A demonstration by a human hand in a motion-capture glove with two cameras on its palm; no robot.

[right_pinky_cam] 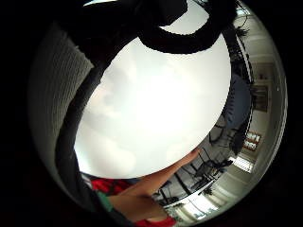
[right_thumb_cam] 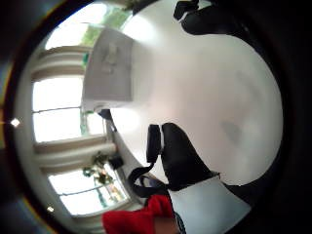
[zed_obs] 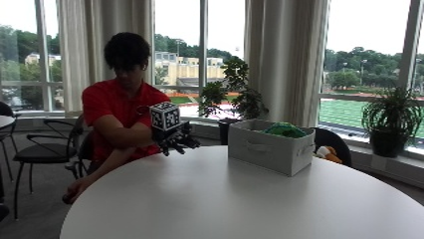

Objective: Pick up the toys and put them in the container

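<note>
Windows with pale curtains run along the back of the room, and potted plants stand on the sill before them. Nearest the outside camera spreads a round white tabletop point(zed_obs: 218, 199), its near half bare. Farther back, toward the far right edge of the tabletop, stands a grey fabric container point(zed_obs: 270, 146) with a slot handle in its end wall; a green toy point(zed_obs: 285, 130) lies in it, showing above the rim. Behind the container, off the tabletop's far edge, an orange and white soft toy point(zed_obs: 326, 153) sits beside a dark chair back. At the far left edge of the tabletop a person in a red shirt sits on a chair, the gloved right hand point(zed_obs: 177, 142) held just above the tabletop's edge, well apart from the container. The grip is apart: its black fingers point(zed_obs: 187, 144) hang loosely spread, pointing down and toward the container, holding nothing. The thumb side palm view shows the white surface below the palm, the gloved thumb point(right_thumb_cam: 180, 156) lying free over it, and the container point(right_thumb_cam: 109, 70) at the tabletop's far edge near the windows. The little finger side palm view shows mostly bare white tabletop point(right_pinky_cam: 151, 104), with the person's bare forearm and red shirt at its rim.
</note>
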